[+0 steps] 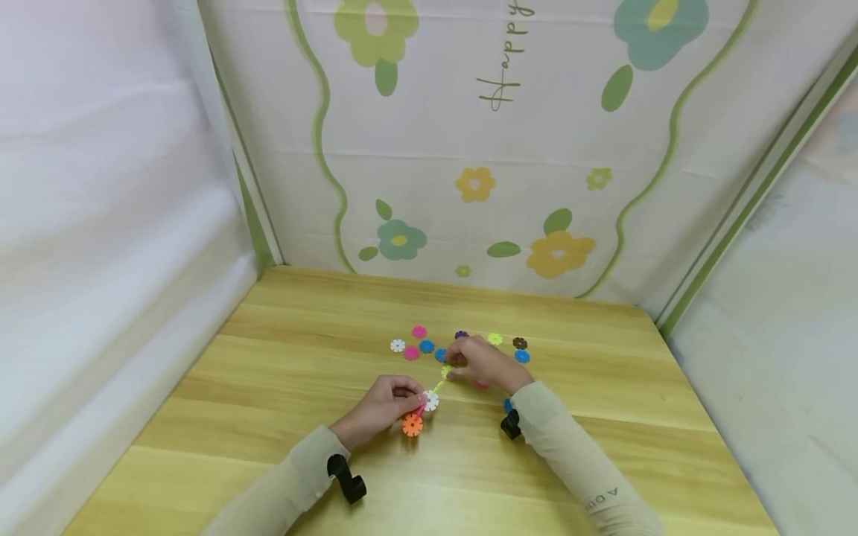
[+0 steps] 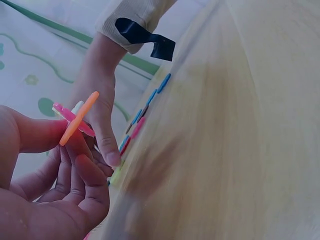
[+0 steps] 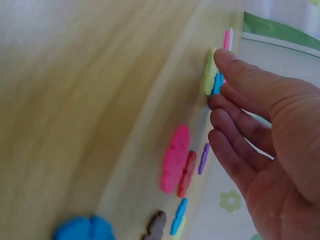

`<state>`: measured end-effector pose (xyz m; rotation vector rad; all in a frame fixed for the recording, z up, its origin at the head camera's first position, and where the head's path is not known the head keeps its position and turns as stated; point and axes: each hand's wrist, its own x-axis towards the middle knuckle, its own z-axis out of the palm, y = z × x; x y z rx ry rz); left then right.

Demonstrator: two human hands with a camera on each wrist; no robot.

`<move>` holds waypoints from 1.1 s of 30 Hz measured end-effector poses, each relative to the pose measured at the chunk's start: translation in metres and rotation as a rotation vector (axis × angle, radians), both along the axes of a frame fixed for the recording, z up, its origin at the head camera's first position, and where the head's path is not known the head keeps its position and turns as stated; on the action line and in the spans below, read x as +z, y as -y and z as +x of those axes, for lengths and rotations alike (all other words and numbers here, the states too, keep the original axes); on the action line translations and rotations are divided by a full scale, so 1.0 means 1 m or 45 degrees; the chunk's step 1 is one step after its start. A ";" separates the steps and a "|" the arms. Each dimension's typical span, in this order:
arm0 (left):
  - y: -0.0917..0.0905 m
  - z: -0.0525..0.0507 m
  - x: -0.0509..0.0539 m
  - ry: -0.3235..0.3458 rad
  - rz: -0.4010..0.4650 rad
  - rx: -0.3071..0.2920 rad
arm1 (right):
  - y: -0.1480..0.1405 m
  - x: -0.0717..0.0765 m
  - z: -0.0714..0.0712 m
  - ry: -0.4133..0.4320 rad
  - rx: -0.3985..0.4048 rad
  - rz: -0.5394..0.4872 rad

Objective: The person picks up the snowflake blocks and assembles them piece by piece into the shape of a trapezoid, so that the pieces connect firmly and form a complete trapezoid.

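Seemingly joining discs. Left hand pinches linked discs above middle of table; right hand at yellow disc, farther toward far edge, grip unclear. Next likely needs notches aligned.

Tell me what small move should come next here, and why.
I'd probably bring the yellow-green disc toward the joined orange and pink discs: the right hand appears to pinch it, while the left hand already holds those joined pieces close by, so they could meet easily.
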<state>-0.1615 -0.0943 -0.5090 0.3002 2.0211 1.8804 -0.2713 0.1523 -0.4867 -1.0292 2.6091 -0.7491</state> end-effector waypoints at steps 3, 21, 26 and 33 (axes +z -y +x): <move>-0.001 -0.001 0.000 0.000 -0.002 -0.002 | -0.001 -0.005 -0.001 -0.027 -0.004 0.005; -0.004 -0.006 -0.004 -0.006 0.038 0.000 | -0.016 0.016 0.019 0.175 -0.158 -0.260; -0.005 -0.007 -0.004 0.002 0.043 0.000 | -0.020 0.025 0.027 0.272 -0.183 -0.390; -0.008 -0.008 -0.002 -0.007 0.035 -0.013 | -0.023 0.027 0.034 0.338 -0.140 -0.477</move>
